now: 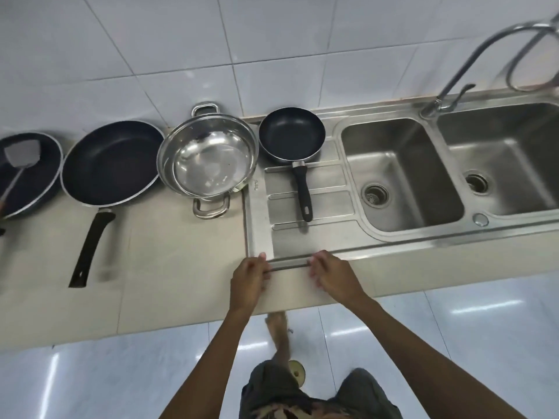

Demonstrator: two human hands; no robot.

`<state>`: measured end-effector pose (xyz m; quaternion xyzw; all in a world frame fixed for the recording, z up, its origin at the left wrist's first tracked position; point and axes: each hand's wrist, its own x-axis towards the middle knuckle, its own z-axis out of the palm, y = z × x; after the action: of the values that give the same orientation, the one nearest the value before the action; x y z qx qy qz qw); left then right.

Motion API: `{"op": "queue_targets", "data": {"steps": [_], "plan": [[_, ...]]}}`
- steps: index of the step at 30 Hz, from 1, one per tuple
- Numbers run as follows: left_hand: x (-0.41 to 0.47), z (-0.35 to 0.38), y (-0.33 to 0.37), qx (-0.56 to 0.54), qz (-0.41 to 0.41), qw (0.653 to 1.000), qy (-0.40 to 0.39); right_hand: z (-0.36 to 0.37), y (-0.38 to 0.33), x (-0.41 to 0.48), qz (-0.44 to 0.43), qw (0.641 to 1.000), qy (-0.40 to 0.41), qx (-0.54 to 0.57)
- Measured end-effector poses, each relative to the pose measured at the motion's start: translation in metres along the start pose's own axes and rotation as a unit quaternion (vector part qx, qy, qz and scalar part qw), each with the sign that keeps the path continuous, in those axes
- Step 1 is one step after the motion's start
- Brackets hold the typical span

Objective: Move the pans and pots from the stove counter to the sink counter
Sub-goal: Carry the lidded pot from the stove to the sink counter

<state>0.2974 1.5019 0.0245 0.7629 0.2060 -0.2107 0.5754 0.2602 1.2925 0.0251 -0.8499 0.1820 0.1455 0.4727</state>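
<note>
- the leftmost dark pan (28, 173) is cut off by the left edge of the frame; a metal spatula (22, 160) lies in it, its handle running out of view.
- the faucet (484, 55) arcs out of the top right corner, and the right sink basin (514, 155) is clipped by the right edge.
- motion blur softens the hands and the foot below the counter edge, so fine finger detail is hard to read.
- the left hand (249, 278) and right hand (332, 273) both rest on the front rim of the steel sink unit (257, 225), near each other, arms reaching up from the bottom of the frame.
- fingers of both hands are curled down onto the rim and hold nothing; whether they press or only touch cannot be told.
- the small black frying pan (292, 137) sits on the ribbed drainboard (320, 204), handle pointing toward the person.
- the steel pot (208, 154) stands just left of it, at the drainboard's edge, seeming to overlap it slightly.
- the large black frying pan (112, 163) sits on the beige counter (169, 267), touching or nearly touching the pot.
- the near half of the counter is bare, and the left sink basin (402, 173) is empty.
</note>
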Motion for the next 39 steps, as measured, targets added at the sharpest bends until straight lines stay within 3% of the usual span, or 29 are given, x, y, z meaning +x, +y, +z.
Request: {"op": "queue_targets", "data": {"steps": [2, 4, 6, 7, 12, 18, 22, 32, 35, 39], "plan": [[-0.021, 0.021, -0.003, 0.118, 0.077, 0.990, -0.001, -0.013, 0.016, -0.024, -0.052, 0.993, 0.018, -0.109], [-0.048, 0.050, -0.008, 0.276, 0.156, 0.948, -0.009, -0.032, 0.042, -0.054, -0.104, 0.981, 0.044, -0.160], [-0.078, 0.094, -0.014, 0.465, 0.275, 0.841, -0.022, -0.059, 0.074, -0.087, -0.136, 0.969, 0.075, -0.192], [-0.093, 0.114, -0.016, 0.502, 0.317, 0.804, -0.036, -0.072, 0.090, -0.101, -0.144, 0.963, 0.096, -0.205], [-0.176, 0.239, -0.015, 0.563, 0.460, 0.675, -0.125, -0.156, 0.190, -0.188, -0.078, 0.931, 0.210, -0.289], [-0.259, 0.400, 0.021, 0.518, 0.590, 0.588, -0.197, -0.278, 0.272, -0.283, 0.051, 0.887, 0.316, -0.332], [-0.303, 0.494, 0.051, 0.493, 0.637, 0.545, -0.232, -0.353, 0.300, -0.323, 0.129, 0.860, 0.374, -0.321], [-0.332, 0.693, 0.118, 0.439, 0.678, 0.517, -0.284, -0.508, 0.369, -0.333, 0.228, 0.817, 0.457, -0.268], [-0.323, 0.766, 0.142, 0.430, 0.692, 0.502, -0.290, -0.562, 0.404, -0.315, 0.245, 0.810, 0.460, -0.271], [-0.315, 0.858, 0.170, 0.425, 0.683, 0.508, -0.307, -0.638, 0.444, -0.286, 0.277, 0.813, 0.445, -0.254]]}}
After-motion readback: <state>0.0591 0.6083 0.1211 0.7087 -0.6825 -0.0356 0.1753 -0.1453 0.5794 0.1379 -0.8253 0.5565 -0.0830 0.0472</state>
